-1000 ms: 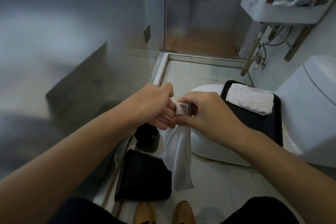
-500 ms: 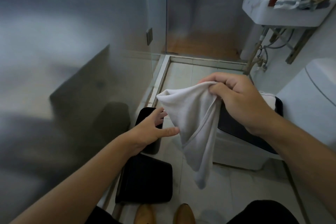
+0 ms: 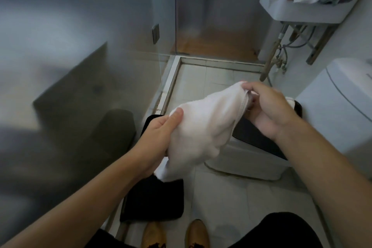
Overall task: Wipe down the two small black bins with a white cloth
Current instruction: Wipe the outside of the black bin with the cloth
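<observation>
Both hands are clamped on the white cloth (image 3: 203, 127), left hand (image 3: 159, 137) low, right hand (image 3: 267, 108) high (the nearer black bin (image 3: 155, 201) sits directly below the left).

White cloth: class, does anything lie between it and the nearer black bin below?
Nothing visible. The white cloth, held by the left hand and right hand, hangs directly over the nearer black bin.

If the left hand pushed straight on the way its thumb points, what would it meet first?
The white cloth it already grips; the left hand points up and right towards the right hand, which would probably come next, though depth is unclear.
</observation>
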{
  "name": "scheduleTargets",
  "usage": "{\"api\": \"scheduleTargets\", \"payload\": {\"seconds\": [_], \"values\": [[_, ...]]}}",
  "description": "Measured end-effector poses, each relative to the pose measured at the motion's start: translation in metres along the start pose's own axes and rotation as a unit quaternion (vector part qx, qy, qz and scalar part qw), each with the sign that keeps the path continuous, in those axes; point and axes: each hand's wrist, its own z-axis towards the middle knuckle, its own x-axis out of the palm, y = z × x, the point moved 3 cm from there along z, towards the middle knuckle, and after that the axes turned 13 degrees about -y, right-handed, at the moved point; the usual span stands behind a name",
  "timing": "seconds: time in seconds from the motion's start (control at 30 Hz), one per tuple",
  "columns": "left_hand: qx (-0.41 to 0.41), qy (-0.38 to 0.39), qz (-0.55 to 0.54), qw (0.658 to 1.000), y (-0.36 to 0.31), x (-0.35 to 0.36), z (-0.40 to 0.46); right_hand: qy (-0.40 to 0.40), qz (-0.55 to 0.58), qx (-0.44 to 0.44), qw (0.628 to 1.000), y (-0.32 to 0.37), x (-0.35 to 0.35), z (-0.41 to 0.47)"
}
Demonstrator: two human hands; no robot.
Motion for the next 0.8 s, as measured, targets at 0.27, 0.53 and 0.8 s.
{"api": "scheduleTargets", "payload": {"seconds": [0.27,0.53,0.8], "values": [[-0.072,-0.008,-0.087,0.994,-0.018,-0.011,0.007,0.290,-0.044,0.203,0.934,-0.096,0.010,-0.030],[-0.107,0.048,0.030,0.993,0.008,-0.032,0.002,0.123,0.028,0.052,0.991,-0.084,0.006,-0.027],[-0.109,-0.173,0.103,0.973,0.014,-0.043,0.026,0.224,-0.343,-0.117,0.905,-0.058,0.017,-0.029]]}}
